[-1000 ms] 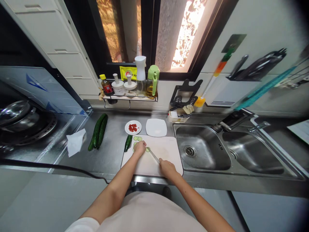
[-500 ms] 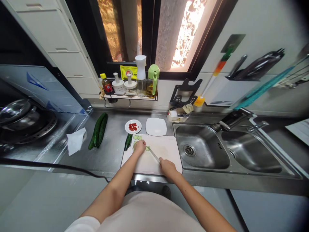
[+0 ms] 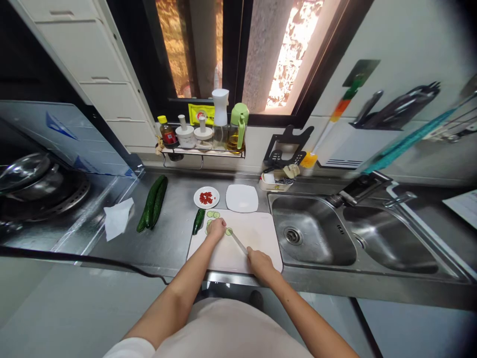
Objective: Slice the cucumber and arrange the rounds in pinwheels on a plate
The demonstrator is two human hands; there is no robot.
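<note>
A pale cutting board (image 3: 257,253) lies at the front edge of the steel counter. My right hand (image 3: 260,263) is closed round the handle of a knife (image 3: 239,243), whose tip touches a cucumber slice (image 3: 228,231). Over the board's left part, my left hand (image 3: 216,229) has its fingers closed, and what they hold, if anything, is too small to make out. Several cucumber slices (image 3: 213,214) lie beside and beyond that hand. A cut piece of cucumber (image 3: 198,221) rests at the board's upper left corner.
Behind the board are a plate of red pieces (image 3: 206,198) and a white square plate (image 3: 242,198). Whole cucumbers (image 3: 152,203) and a white tissue (image 3: 118,219) lie to the left. A double sink (image 3: 316,233) is on the right; a condiment rack (image 3: 208,152) hangs behind.
The whole view has shifted slightly, with the counter items a little lower in the picture. Both hands and the knife keep nearly the same place over the board.
</note>
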